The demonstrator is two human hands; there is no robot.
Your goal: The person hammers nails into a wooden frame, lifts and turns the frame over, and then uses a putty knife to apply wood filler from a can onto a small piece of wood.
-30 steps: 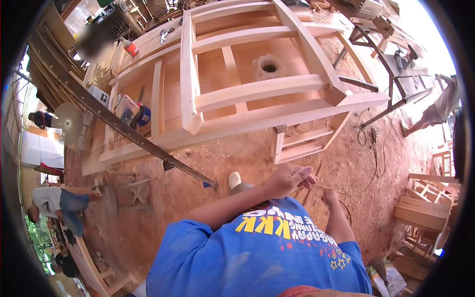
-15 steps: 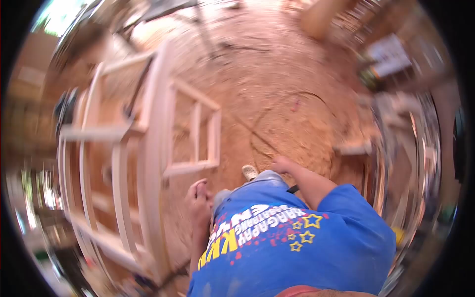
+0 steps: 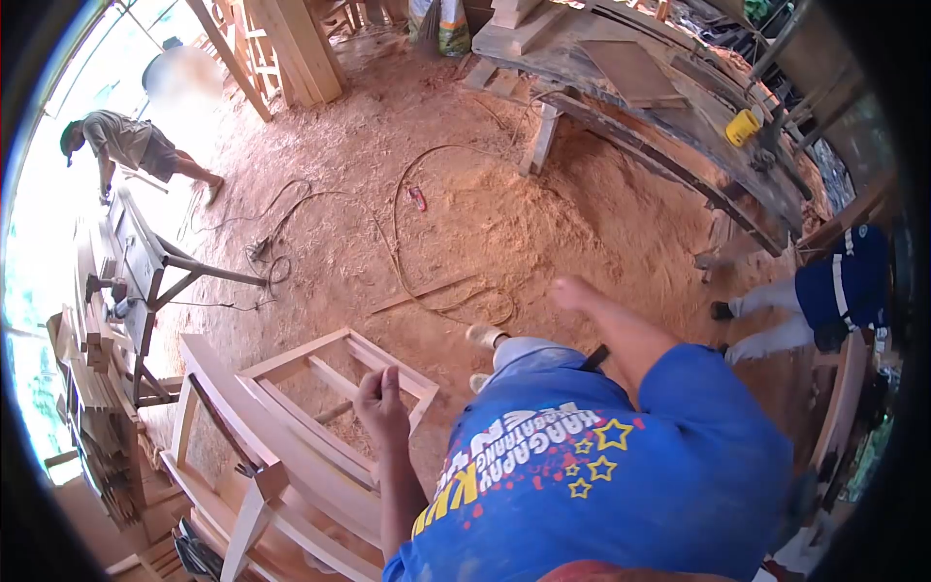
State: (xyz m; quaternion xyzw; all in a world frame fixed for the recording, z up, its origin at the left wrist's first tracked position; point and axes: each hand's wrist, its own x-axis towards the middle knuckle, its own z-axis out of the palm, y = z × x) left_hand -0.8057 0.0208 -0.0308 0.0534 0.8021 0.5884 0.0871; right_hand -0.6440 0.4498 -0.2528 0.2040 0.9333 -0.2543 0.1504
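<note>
My left hand [image 3: 383, 400] is raised beside the pale wooden chair-like frame [image 3: 301, 456], with its fingers curled in and no object visible in them. A smaller slatted wooden frame [image 3: 335, 373] lies just behind that hand on the ground. My right hand [image 3: 574, 293] is held out in front of my body over the sawdust-covered floor [image 3: 504, 223]. Its fingers are folded and nothing shows in its grasp. A thin cable [image 3: 395, 242] curves across the floor past this hand. Neither hand appears to touch anything.
A long workbench [image 3: 621, 78] with boards and a yellow container [image 3: 743, 127] runs along the upper right. Another person [image 3: 126, 145] bends over a table [image 3: 136, 247] at left. A person in dark blue [image 3: 839, 291] stands at right. A red object [image 3: 417, 199] lies on the floor.
My view has turned and steadied, bringing the workbench and other people into sight. The wooden frames now sit lower left. Both hands remain closed; the left is raised higher in view.
</note>
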